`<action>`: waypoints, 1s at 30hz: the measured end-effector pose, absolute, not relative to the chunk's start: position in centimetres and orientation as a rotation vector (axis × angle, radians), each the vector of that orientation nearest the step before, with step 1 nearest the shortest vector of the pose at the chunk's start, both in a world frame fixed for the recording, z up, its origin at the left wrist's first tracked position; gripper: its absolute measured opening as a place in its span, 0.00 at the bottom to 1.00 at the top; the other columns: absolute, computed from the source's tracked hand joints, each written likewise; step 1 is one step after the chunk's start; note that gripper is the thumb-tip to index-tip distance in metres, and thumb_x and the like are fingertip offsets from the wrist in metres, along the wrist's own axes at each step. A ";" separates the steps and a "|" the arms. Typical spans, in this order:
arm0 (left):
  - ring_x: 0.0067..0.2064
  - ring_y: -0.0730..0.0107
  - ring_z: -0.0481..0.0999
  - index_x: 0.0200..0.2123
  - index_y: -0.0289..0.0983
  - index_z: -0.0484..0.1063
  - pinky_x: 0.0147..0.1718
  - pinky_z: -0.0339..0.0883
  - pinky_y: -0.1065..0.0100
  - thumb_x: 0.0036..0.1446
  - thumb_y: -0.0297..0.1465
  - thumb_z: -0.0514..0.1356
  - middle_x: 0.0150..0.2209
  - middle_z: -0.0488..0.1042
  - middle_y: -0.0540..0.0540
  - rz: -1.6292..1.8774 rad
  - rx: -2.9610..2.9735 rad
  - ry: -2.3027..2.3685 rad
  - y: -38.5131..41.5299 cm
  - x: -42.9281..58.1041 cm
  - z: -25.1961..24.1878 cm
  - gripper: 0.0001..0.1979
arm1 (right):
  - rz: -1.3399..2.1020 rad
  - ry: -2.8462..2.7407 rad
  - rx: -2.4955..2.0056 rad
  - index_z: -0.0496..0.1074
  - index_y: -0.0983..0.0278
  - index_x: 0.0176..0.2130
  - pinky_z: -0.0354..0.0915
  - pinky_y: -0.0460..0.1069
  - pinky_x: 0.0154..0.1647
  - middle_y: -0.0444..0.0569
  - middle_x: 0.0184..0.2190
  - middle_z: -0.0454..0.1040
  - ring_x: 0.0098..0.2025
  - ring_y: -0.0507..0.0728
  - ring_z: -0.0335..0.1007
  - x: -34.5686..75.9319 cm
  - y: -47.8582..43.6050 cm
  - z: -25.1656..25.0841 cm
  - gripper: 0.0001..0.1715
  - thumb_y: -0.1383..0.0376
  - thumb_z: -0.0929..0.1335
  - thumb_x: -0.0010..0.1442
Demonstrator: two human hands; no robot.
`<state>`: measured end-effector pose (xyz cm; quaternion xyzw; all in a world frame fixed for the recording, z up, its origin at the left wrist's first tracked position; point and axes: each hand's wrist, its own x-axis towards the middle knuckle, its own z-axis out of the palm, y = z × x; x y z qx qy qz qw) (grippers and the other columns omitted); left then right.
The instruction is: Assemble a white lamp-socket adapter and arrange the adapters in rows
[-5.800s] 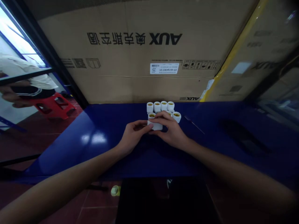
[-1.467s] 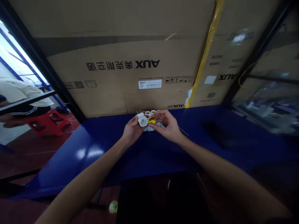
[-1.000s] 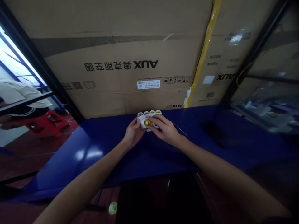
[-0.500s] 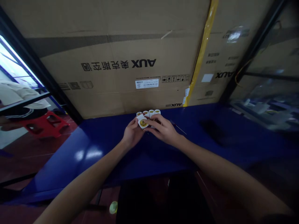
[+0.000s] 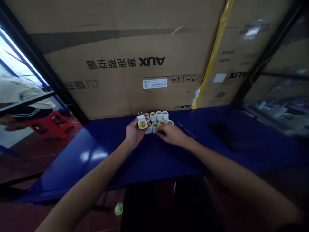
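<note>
My left hand [image 5: 134, 134] is closed around a white plug-in lamp socket [image 5: 142, 123]. The socket's brass-coloured opening faces me and two metal prongs stick up from its top. To the right, my right hand [image 5: 172, 134] has curled fingers with the tips pinched together, low in front of the standing sockets; whatever they hold is too small to make out. Several more white lamp sockets [image 5: 155, 127] stand in two rows on the blue tabletop [image 5: 125, 170], openings up, the nearer row partly hidden by my hands. Tiny dark bits lie just in front of them.
A thin screwdriver [image 5: 187, 130] with a reddish handle lies right of the sockets. Behind the table rises a large cardboard box [image 5: 125, 87]. A dark, blurred flat object [image 5: 220, 135] lies farther right. At left are a red stool [image 5: 51, 125] and a seated person [image 5: 21, 93].
My right hand has left the held socket and moved down and right to the tabletop. The left hand keeps the socket, shifted slightly left, and the front row of sockets now shows.
</note>
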<state>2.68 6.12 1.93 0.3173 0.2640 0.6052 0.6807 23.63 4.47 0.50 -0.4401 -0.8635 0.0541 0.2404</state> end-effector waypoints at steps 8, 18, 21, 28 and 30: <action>0.36 0.66 0.80 0.46 0.32 0.78 0.35 0.74 0.67 0.57 0.35 0.70 0.36 0.80 0.43 1.264 0.831 0.531 5.5 2.4 3.4 0.17 | 0.206 -2.328 -0.985 0.81 0.65 0.46 0.69 0.53 0.49 0.53 0.44 0.83 0.46 0.59 0.78 21.9 4.3 0.0 0.12 0.72 0.67 0.68; 0.46 0.55 0.83 0.57 0.40 0.71 0.48 0.75 0.57 0.45 0.19 0.76 0.47 0.82 0.40 0.853 1.490 0.658 4.3 0.8 2.3 0.36 | 0.153 -2.136 -1.789 0.79 0.68 0.53 0.71 0.56 0.43 0.59 0.42 0.83 0.42 0.64 0.79 32.0 9.2 1.9 0.24 0.51 0.70 0.69; 0.49 0.52 0.82 0.57 0.41 0.77 0.50 0.75 0.56 0.48 0.23 0.76 0.50 0.82 0.39 0.740 1.665 0.639 4.5 0.6 1.6 0.32 | 0.309 -2.211 -1.736 0.78 0.69 0.53 0.71 0.54 0.43 0.59 0.47 0.82 0.43 0.63 0.79 32.4 10.5 0.3 0.24 0.55 0.75 0.64; 0.53 0.49 0.80 0.59 0.46 0.82 0.56 0.72 0.51 0.45 0.32 0.78 0.53 0.81 0.41 0.530 2.064 0.743 4.0 -0.5 1.6 0.35 | 0.324 -2.167 -1.951 0.77 0.66 0.49 0.73 0.57 0.46 0.60 0.48 0.81 0.47 0.67 0.79 32.6 10.4 0.7 0.23 0.56 0.78 0.60; 0.51 0.49 0.80 0.62 0.47 0.80 0.56 0.73 0.50 0.47 0.32 0.78 0.52 0.80 0.41 0.520 2.085 0.738 3.8 -0.7 1.3 0.36 | 0.343 -2.153 -2.005 0.77 0.65 0.49 0.74 0.58 0.45 0.60 0.48 0.81 0.47 0.68 0.79 33.1 10.0 1.1 0.24 0.54 0.78 0.59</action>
